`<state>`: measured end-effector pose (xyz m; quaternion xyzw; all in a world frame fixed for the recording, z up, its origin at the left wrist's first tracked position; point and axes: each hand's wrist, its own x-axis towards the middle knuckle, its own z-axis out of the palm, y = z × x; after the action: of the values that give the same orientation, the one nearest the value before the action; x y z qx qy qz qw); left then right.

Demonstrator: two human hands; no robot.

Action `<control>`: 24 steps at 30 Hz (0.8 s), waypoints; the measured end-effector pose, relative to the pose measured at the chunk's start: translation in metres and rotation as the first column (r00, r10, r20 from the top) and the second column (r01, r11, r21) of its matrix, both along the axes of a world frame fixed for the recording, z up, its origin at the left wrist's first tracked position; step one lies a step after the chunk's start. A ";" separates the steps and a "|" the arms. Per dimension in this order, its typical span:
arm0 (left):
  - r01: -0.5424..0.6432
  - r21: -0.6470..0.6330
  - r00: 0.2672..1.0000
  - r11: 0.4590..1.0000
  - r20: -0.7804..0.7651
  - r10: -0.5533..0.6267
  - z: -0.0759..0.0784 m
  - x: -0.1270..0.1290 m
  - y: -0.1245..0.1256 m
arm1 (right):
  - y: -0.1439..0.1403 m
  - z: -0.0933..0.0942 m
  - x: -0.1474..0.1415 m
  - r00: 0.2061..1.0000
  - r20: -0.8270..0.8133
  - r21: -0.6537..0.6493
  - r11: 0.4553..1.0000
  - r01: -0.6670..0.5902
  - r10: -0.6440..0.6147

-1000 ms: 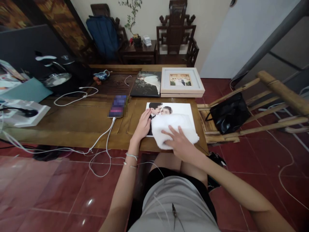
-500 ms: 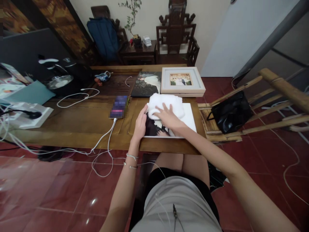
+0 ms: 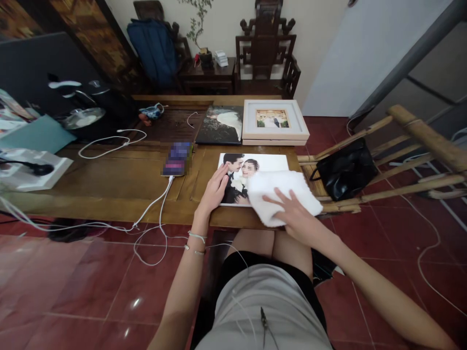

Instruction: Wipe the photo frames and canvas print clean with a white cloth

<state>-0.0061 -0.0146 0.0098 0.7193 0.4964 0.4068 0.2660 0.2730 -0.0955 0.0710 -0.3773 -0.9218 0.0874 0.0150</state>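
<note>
Fingers [image 3: 272, 199] of the right hand [image 3: 297, 221] lie spread and flat on a white cloth [image 3: 280, 194], pressing it down rather than gripping it. That cloth covers the near right corner of a photo print [image 3: 237, 182] and hangs slightly past the desk [image 3: 120, 182] edge. The left hand [image 3: 215, 189] rests open on the print's left border, fingers [image 3: 221, 177] stretched forward, holding nothing. Lying flat at the near edge of the desk, the print has its long axis running left to right, and the couple in it stand upright toward the far side. Behind it lie a dark photo [image 3: 221, 125] and a white picture frame [image 3: 274, 122], side by side. A phone [image 3: 177, 159] with a white cable [image 3: 156, 204] sits just left of the print. Beside the desk on the right, a black bag [image 3: 345, 170] rests on a bamboo rack [image 3: 401, 160].
</note>
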 end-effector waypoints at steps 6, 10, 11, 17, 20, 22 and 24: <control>0.019 0.045 0.998 0.999 -0.063 -0.016 -0.006 0.000 0.005 | 0.060 -0.001 0.007 0.989 -0.018 0.039 0.988 0.150 -0.150; 0.022 0.061 0.995 0.998 -0.097 -0.016 -0.009 0.000 0.007 | 0.112 0.012 -0.043 0.993 -0.044 0.015 0.994 0.108 -0.107; 0.021 0.064 0.995 0.998 -0.104 -0.014 -0.009 0.000 0.007 | 0.123 0.016 -0.058 0.993 -0.072 0.001 0.996 0.091 -0.090; 0.003 0.088 0.990 0.996 -0.139 0.010 -0.011 -0.003 0.008 | 0.158 0.026 -0.129 0.988 -0.150 -0.051 0.998 -0.046 0.038; 0.002 0.082 0.991 0.997 -0.132 0.009 -0.011 -0.002 0.007 | 0.156 0.025 -0.122 0.989 -0.149 -0.063 0.998 -0.011 0.001; 0.009 0.073 0.993 0.997 -0.121 0.000 -0.010 -0.002 0.006 | 0.153 0.024 -0.099 0.986 -0.161 -0.086 0.996 0.024 -0.038; 0.021 0.070 0.994 0.997 -0.108 -0.013 -0.008 -0.001 0.006 | 0.151 0.020 -0.067 0.984 -0.162 -0.072 0.995 0.063 -0.074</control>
<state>-0.0070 -0.0090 0.0016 0.7534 0.4891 0.3824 0.2167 0.2057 0.0551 0.0915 -0.4008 -0.9004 0.1483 0.0814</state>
